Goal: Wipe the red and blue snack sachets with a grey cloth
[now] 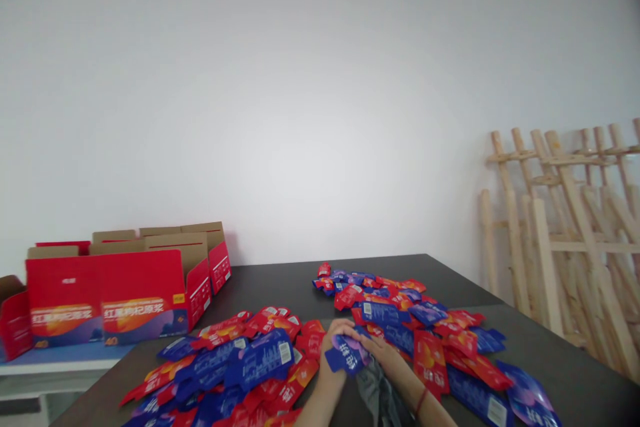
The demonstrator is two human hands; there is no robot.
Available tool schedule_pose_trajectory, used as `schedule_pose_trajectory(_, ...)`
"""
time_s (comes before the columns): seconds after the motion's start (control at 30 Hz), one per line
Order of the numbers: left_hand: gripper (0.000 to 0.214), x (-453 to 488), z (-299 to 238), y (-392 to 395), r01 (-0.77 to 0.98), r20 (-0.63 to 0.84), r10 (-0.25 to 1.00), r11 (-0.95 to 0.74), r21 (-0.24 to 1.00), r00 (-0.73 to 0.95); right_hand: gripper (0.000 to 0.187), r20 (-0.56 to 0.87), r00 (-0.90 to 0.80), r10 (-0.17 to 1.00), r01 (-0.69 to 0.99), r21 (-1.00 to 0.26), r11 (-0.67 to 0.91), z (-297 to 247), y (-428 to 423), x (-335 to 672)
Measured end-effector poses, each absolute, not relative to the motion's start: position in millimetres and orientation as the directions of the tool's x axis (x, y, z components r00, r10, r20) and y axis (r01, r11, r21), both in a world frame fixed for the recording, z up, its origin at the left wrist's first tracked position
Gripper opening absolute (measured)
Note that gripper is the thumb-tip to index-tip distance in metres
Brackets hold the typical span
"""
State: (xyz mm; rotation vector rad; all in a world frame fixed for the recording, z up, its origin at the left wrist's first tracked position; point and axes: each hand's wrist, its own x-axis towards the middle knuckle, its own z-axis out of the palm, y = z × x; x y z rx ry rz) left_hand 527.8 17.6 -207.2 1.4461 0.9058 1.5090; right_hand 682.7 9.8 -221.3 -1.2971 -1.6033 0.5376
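Observation:
A blue pouch (349,355) with white lettering is held between my two hands over the dark table. My left hand (332,361) is closed around its left side, with the fingers curled over the top. From the right, my right hand (384,351) grips the pouch's upper right edge. Grey cloth (375,390) bunches beneath my right hand; whether the fingers also hold it I cannot tell. Left of my hands lies a heap of red and blue pouches (265,357). Another spread of red and blue pouches (430,347) lies to the right and reaches toward the back.
Open red cartons (145,287) stand at the left on a blue-topped white surface (65,359). The black table (280,280) runs back to a plain white wall (310,113). Wooden frames (560,233) lean at the right, beyond the table's edge.

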Motion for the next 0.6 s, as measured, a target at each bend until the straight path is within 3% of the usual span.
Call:
schedule_pose_trajectory(0.1,0.033,522.1,-202.6,14.0,-0.250,0.160,0.986,-0.144,0.958,0.045,0.036,0.387,0.148,0.910,0.457,-0.843,0.284,-218.2,10.1,689.0)
schedule_pose_trajectory(0.17,0.052,516.7,-197.5,9.3,-0.307,-0.049,0.981,0.106,0.946,0.188,0.037,0.378,0.229,0.897,0.439,-0.863,0.251,-216.3,11.3,694.5)
schedule_pose_trajectory(0.23,0.059,513.2,-194.5,4.8,-0.284,-0.129,0.936,0.228,0.931,0.327,0.040,0.356,0.300,0.885,0.425,-0.880,0.210,-215.7,12.9,700.3)
schedule_pose_trajectory(0.3,0.051,512.4,-194.9,2.2,-0.250,-0.091,0.932,0.186,0.950,0.350,0.042,0.346,0.335,0.876,0.415,-0.889,0.193,-216.1,14.4,708.1)
schedule_pose_trajectory(0.5,0.036,516.5,-205.4,6.3,-0.119,-0.049,0.985,0.069,0.991,0.168,0.039,0.424,0.497,0.757,0.424,-0.880,0.215,-210.2,7.6,731.0)
schedule_pose_trajectory(0.6,0.032,521.7,-210.3,7.8,-0.036,-0.048,0.976,0.057,0.998,0.213,0.035,0.500,0.413,0.761,0.481,-0.830,0.283,-204.9,-3.5,707.2)
